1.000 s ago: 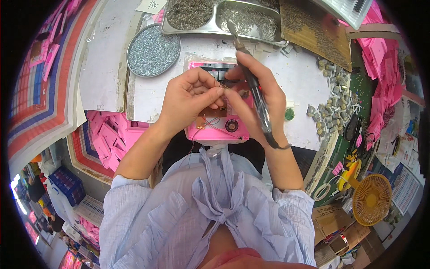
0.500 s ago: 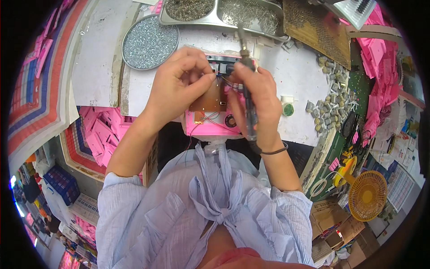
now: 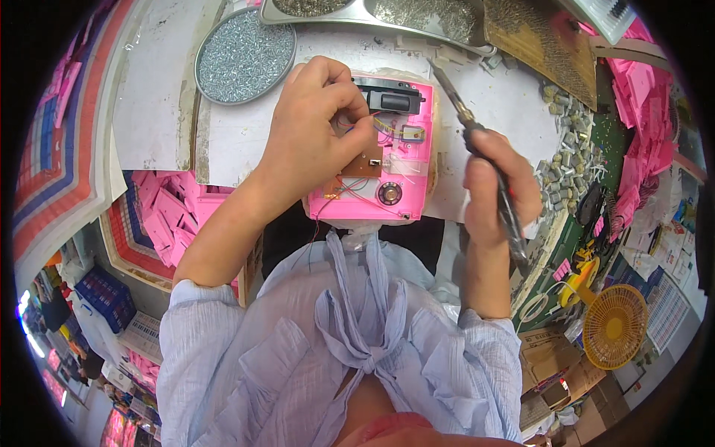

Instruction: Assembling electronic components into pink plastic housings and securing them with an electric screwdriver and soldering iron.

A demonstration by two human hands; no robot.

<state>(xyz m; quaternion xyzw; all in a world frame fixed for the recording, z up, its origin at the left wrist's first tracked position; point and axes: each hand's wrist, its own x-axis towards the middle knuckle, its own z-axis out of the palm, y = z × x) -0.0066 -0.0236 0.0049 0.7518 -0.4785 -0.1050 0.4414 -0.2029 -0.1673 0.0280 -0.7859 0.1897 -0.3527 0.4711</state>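
In front of me lies an open pink plastic housing (image 3: 415, 165) with a brown circuit board (image 3: 360, 167), thin wires (image 3: 387, 128), a small round speaker (image 3: 389, 194) and a black part (image 3: 393, 102) along its far edge. Over the board's left side, my left hand (image 3: 316, 123) has thumb and fingers pinched on a thin wire, mostly hidden by the fingertips. My right hand (image 3: 497, 182), right of the housing, grips a soldering iron (image 3: 463, 112) by its black handle. Its metal tip points up and left, touching nothing.
Beyond the housing stand a round dish (image 3: 201, 88) of small screws and a metal tray (image 3: 357, 16) of small metal parts. Small motors (image 3: 555, 182) are heaped at right. Pink plastic pieces (image 3: 160, 216) fill a bin at left. A yellow fan (image 3: 615, 325) stands lower right.
My right hand has moved right with the soldering iron, away from the housing, uncovering its right side. My left hand has shifted slightly right, still pinched over the wiring.
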